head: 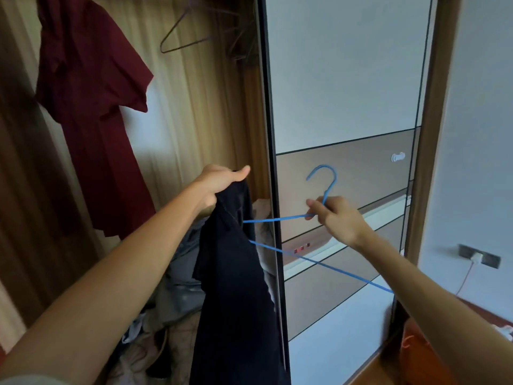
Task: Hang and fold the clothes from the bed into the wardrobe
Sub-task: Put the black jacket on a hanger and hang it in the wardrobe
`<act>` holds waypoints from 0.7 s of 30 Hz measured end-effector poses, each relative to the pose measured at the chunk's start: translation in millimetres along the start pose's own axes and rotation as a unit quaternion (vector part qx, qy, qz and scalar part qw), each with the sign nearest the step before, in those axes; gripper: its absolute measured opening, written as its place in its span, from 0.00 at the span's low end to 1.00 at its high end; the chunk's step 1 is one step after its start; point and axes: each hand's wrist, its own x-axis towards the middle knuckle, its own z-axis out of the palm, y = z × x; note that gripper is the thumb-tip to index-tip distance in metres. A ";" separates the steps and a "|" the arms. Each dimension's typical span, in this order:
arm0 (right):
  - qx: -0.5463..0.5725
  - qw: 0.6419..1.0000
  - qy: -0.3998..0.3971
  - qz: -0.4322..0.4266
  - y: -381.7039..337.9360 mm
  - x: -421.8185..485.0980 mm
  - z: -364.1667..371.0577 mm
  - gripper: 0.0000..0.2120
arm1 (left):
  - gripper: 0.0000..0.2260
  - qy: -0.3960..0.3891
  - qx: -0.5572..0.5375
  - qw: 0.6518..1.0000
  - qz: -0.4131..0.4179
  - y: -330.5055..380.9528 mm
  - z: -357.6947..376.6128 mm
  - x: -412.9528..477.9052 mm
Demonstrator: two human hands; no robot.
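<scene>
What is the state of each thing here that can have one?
left hand: grips the dark garment
right hand: pinches the blue hanger
blue hanger: one end inside the garment
dark garment: hangs down, partly on hanger
red dress: hung in the wardrobe
empty hanger: hangs bare
charger: plugged in

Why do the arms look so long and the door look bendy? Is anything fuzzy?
Head view: the wide lens stretches both forearms toward the corners and makes the wardrobe door edges lean and bow. The left hand gripping the dark garment and the right hand holding the blue hanger look fairly sharp. The red dress is softer, with pale light on the wood behind it.
</scene>
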 end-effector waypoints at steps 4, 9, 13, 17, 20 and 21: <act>0.014 1.000 0.004 -0.011 -2.0 -3.1 26.2 0.16 | 0.23 -0.061 0.026 0.997 0.043 17.9 47.7 -13.2; 0.063 0.992 0.095 -0.046 2.4 -9.5 55.1 0.05 | 0.15 -0.114 -0.023 0.992 0.055 33.4 84.8 -33.8; 0.183 0.972 0.147 -0.024 3.0 -12.2 55.0 0.08 | 0.18 -0.137 -0.044 0.988 0.061 36.8 86.2 -39.5; 0.237 0.945 0.220 -0.040 2.6 -4.3 31.5 0.11 | 0.13 -0.100 0.325 0.899 0.277 21.1 70.4 -27.1; 0.235 0.945 0.222 -0.055 8.6 -0.6 20.5 0.11 | 0.16 -0.163 0.441 0.851 0.233 9.5 70.6 -30.1; 0.231 0.946 0.220 -0.051 11.9 -1.3 21.7 0.11 | 0.16 -0.189 0.423 0.860 0.213 5.4 75.4 -30.8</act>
